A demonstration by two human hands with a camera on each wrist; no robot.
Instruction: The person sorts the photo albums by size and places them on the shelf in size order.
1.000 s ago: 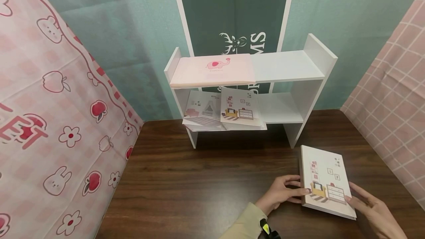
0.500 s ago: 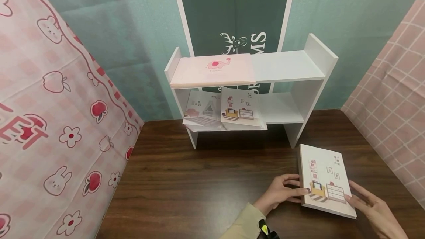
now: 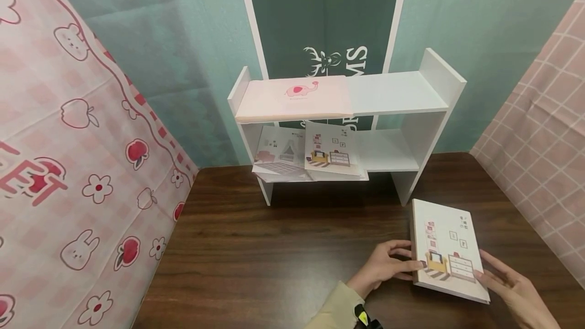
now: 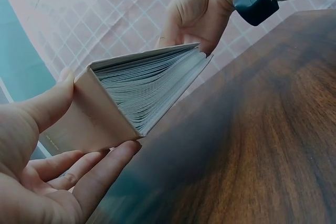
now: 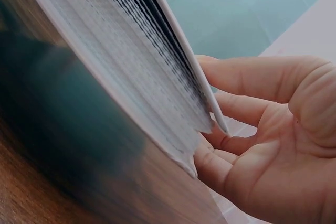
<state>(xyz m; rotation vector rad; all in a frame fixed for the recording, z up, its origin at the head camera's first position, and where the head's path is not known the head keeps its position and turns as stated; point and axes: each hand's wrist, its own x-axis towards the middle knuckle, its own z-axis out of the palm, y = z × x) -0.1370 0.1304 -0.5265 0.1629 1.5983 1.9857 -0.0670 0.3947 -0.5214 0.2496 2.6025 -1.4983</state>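
Observation:
A thick white photo album (image 3: 445, 237) with a yellow armchair and drawers printed on its cover is held over the right side of the table. My left hand (image 3: 386, 266) grips its spine, thumb on the upper cover and fingers beneath, as the left wrist view shows. On the opposite edge, my right hand (image 3: 514, 286) pinches the covers with the thumb on top and fingers lower down. Between the covers, the many pages (image 5: 131, 51) fan slightly in the right wrist view. The lower cover appears raised off the wood, with a dark shadow below it.
Behind stands a white two-tier shelf (image 3: 431, 138). A pink elephant-printed album-like item (image 3: 292, 98) lies on its upper board. Two illustrated covers (image 3: 331, 149) lean over the lower board's front. Patterned cloths hang at both sides of the brown table (image 3: 256, 248).
Both hands keep hold of the photo album, which has shifted very slightly to the left. Nothing on the shelf has moved.

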